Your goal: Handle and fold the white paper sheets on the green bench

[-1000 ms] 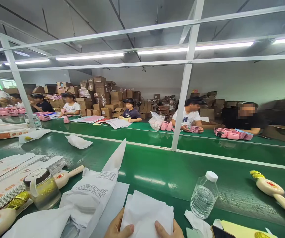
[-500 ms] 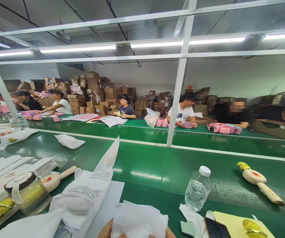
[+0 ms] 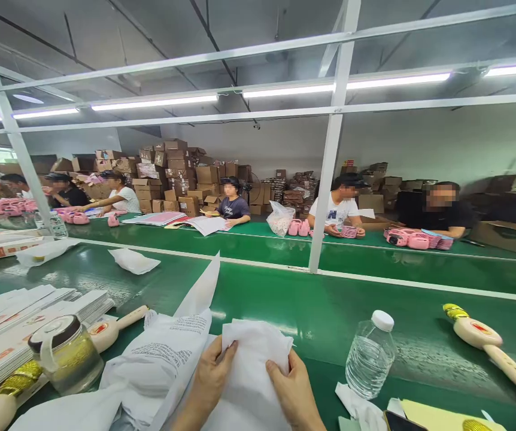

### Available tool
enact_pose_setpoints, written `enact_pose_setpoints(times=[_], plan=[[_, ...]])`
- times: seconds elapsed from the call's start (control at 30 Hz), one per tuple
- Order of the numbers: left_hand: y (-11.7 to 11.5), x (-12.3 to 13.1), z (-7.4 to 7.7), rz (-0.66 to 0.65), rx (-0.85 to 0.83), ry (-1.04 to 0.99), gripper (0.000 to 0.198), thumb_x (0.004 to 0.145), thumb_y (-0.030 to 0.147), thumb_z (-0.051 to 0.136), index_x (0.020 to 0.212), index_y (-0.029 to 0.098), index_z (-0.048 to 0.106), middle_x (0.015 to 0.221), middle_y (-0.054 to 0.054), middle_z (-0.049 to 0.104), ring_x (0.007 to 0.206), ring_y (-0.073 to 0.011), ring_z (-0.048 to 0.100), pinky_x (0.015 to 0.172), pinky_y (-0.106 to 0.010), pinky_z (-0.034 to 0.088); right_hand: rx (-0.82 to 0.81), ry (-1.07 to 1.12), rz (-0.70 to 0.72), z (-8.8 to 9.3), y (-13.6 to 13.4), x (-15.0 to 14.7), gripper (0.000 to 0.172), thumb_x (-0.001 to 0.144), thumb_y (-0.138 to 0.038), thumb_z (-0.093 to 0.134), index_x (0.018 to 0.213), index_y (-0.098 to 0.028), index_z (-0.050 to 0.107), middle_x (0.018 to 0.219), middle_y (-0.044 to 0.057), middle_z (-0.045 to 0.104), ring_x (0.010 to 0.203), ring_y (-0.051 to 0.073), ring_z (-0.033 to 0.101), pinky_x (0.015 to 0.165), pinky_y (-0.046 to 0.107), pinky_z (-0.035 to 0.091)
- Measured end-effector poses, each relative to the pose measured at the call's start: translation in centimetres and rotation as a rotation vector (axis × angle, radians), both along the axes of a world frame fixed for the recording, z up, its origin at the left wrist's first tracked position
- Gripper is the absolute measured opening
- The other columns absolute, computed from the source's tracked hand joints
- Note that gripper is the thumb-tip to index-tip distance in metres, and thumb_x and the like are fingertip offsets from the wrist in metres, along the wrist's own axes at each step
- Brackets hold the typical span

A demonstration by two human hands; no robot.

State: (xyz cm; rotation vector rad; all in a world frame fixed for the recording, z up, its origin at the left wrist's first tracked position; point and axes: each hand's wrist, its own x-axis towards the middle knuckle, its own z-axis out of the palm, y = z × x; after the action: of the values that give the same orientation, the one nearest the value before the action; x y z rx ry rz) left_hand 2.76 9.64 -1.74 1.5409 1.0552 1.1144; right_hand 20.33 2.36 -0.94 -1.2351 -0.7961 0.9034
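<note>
2 hands (image 3: 208, 377) (image 3: 291, 383), white wrapping (image 3: 255, 365) (wrinkled), held between

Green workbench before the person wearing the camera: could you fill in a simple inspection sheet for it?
Surface: glossy green worktop, with dull speckled patches.
Things in hand: thin white paper-like sheet or sleeve; its contents, if any, cannot be told.
Clutter: clear plastic bottle with white cap, cream long-handled object with gold top, black phone cut off by the picture's edge, clear jar with dark lid, stacked white-and-orange cartons.
Hands: left hand and right hand grip opposite sides, thumbs on top.
Cables: nothing seen on the worktop.
Surroundings: white metal post, co-workers at a far bench, piled brown cardboard boxes.
</note>
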Motion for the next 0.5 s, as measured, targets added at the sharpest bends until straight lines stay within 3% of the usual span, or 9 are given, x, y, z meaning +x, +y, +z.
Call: enact_pose_setpoints(times=[0.13, 0.3, 0.4, 0.5], plan=[[-0.5, -0.2, -1.0, 0.074, 0.003, -0.044, 0.055, 0.089, 0.064, 0.062, 0.116, 0.016, 0.068, 0.122, -0.010, 0.074, 0.125, -0.0289, 0.061, 0.108, -0.031, 0.047, 0.045, 0.112, -0.001, 1.3, -0.2, 0.3, 0.053, 0.078, -0.065, 0.072, 0.100, -0.017, 0.073, 0.088, 0.006, 0.076, 0.084, 0.027, 0.069, 0.075, 0.034, 0.055], [-0.1, -0.5, -1.9, 0.127, -0.016, -0.051, 0.064, 0.084, 0.068, 0.065, 0.117, 0.012, 0.068, 0.129, -0.014, 0.073, 0.127, -0.0328, 0.061, 0.116, -0.036, 0.042, 0.064, 0.149, -0.196, 3.4, -0.1, 2.7, 0.057, 0.077, -0.077, 0.069, 0.076, -0.020, 0.064, 0.075, 0.002, 0.066, 0.073, 0.021, 0.060, 0.062, 0.029, 0.049], [0.5, -0.6, -2.0, 0.086, -0.036, -0.049, 0.058, 0.088, 0.065, 0.062, 0.117, 0.016, 0.069, 0.122, -0.010, 0.076, 0.122, -0.0302, 0.063, 0.109, -0.033, 0.047, 0.107, 0.052, -0.409, 5.6, -1.3, 4.2, 0.063, 0.076, -0.086, 0.064, 0.076, -0.023, 0.059, 0.072, -0.001, 0.059, 0.074, 0.019, 0.054, 0.064, 0.027, 0.046], [1.5, -0.1, -1.5, 0.014, -0.099, -0.030, 0.056, 0.088, 0.066, 0.063, 0.113, 0.017, 0.072, 0.104, -0.007, 0.079, 0.102, -0.0296, 0.067, 0.086, -0.033, 0.053, 0.164, -0.115, -0.579, 10.0, -4.4, 4.9, 0.063, 0.079, -0.086, 0.061, 0.085, -0.024, 0.062, 0.074, -0.002, 0.057, 0.075, 0.017, 0.050, 0.066, 0.025, 0.044]])
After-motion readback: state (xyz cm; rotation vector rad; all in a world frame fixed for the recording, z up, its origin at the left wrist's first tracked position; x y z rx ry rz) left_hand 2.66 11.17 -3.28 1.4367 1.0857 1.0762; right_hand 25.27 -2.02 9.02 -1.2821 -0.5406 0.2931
